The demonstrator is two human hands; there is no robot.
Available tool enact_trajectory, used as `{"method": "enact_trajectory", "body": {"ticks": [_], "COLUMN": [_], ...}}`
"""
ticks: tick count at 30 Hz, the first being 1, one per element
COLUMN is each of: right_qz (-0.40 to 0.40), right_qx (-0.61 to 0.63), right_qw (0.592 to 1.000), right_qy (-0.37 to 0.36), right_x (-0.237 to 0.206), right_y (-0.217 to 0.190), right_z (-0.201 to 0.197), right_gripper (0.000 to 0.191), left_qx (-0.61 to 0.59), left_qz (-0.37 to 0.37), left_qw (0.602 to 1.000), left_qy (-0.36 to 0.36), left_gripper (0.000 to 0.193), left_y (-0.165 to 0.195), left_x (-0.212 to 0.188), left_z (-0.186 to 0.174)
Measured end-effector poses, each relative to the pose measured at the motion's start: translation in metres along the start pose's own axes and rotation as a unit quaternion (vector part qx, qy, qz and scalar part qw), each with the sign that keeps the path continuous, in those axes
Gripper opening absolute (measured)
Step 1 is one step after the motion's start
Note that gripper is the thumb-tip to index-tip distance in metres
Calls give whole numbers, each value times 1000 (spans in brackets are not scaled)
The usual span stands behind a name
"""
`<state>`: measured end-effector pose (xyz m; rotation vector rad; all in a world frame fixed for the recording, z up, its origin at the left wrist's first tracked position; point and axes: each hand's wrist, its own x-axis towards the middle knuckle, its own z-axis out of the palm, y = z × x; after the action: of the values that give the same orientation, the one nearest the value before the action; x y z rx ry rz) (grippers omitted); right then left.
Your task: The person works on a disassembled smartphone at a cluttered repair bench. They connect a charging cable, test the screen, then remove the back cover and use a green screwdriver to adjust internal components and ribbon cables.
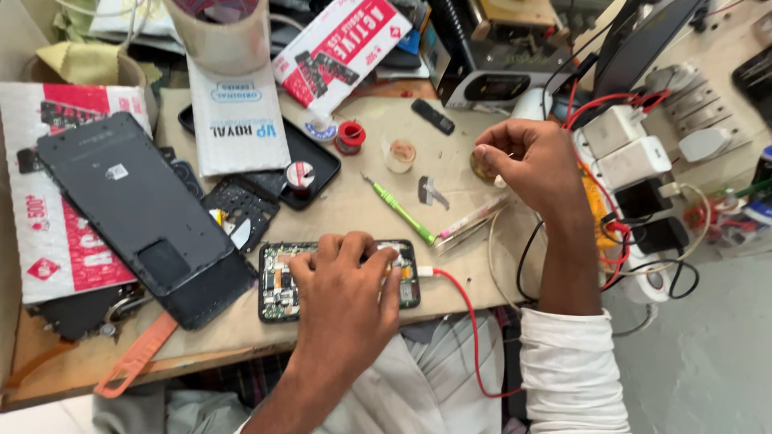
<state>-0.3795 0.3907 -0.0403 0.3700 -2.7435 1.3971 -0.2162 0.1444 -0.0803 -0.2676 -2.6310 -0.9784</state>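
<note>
While left hand (347,277) presses opened phone (281,281), right hand (527,161) pinches round tin (481,166) beyond.

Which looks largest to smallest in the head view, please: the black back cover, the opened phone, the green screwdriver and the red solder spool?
1. Black back cover, clearly largest.
2. Opened phone, partly under the left hand.
3. Green screwdriver.
4. Red solder spool.

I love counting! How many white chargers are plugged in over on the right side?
2 that I can see: one white charger higher up and another white charger just below it, both beside the right hand. More may hide behind the cables.
</note>
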Motion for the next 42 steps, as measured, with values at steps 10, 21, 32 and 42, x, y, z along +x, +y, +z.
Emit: {"method": "enact_trajectory", "body": {"ticks": [10,21,32,42], "right_qz": [-110,-166,10,108], "right_qx": [-197,-278,267,659], "right_qw": [974,946,959,699], "right_qy": [-10,20,-89,-255], "right_x": [59,84,36,-93], "right_y": [33,59,19,-7], "right_z": [14,36,3,45], "right_gripper": [21,21,21,44], "left_qx": [-31,2,-47,-177], "left_qz": [-2,63,54,74], "left_qw": [999,998,997,976], "left_qy": [14,-8,38,98], "left_gripper": [13,28,35,83], "left_y": [1,1,-6,18], "left_x": [11,21,24,-3], "left_z": [6,16,-2,-27]}}
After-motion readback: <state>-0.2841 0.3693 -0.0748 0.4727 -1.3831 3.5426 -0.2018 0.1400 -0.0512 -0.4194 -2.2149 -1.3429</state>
